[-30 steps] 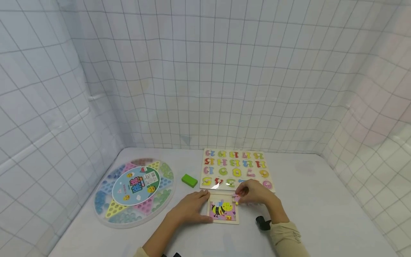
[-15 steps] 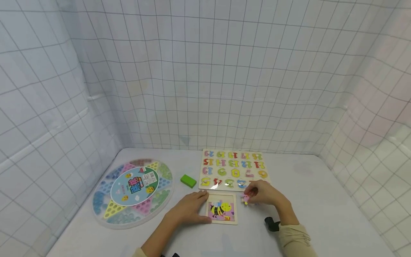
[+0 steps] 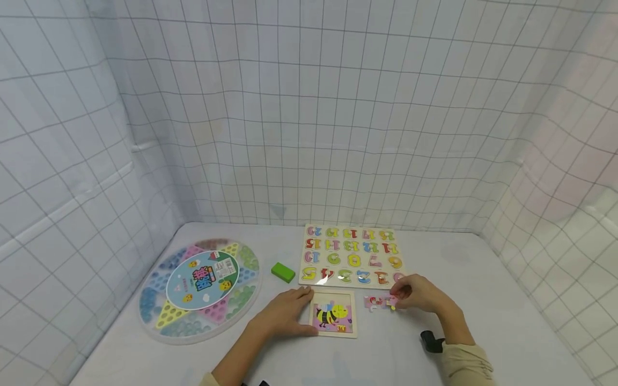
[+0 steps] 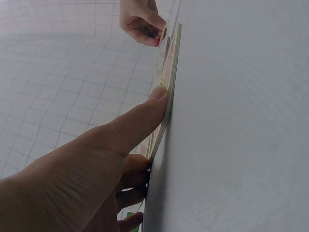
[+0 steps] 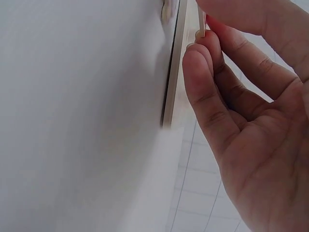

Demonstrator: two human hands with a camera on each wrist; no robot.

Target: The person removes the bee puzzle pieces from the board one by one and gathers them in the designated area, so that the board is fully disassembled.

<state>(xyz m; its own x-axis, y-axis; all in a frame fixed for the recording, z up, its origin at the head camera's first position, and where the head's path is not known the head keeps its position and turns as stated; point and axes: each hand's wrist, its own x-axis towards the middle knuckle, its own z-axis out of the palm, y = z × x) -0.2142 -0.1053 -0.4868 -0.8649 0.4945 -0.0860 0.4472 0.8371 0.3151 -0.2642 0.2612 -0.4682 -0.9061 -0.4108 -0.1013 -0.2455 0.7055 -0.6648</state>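
Note:
A small bee jigsaw in a square wooden frame [image 3: 333, 335] lies on the table, its upper strip showing bare wood. My left hand [image 3: 285, 312] holds the frame at its left side, thumb at the lower corner and fingers at the upper one; the left wrist view shows the thumb [image 4: 145, 118] against the frame's edge. To the right, my right hand [image 3: 420, 294] pinches a pink jigsaw piece [image 3: 392, 303] between thumb and fingers. The piece appears edge-on in the right wrist view [image 5: 202, 21]. Beside it on the table lies pink jigsaw material with red and white [image 3: 374, 302].
Behind the jigsaw lies a wooden number board [image 3: 343, 260]. A green block [image 3: 283, 272] sits left of it. Farther left is a round Chinese checkers set [image 3: 203, 281]. Gridded cloth walls [image 3: 328, 134] surround the table on three sides.
My right hand has moved rightward from the frame's upper right corner, carrying the pink piece. The pink-and-red jigsaw material on the table has come into view. My left hand stays on the frame.

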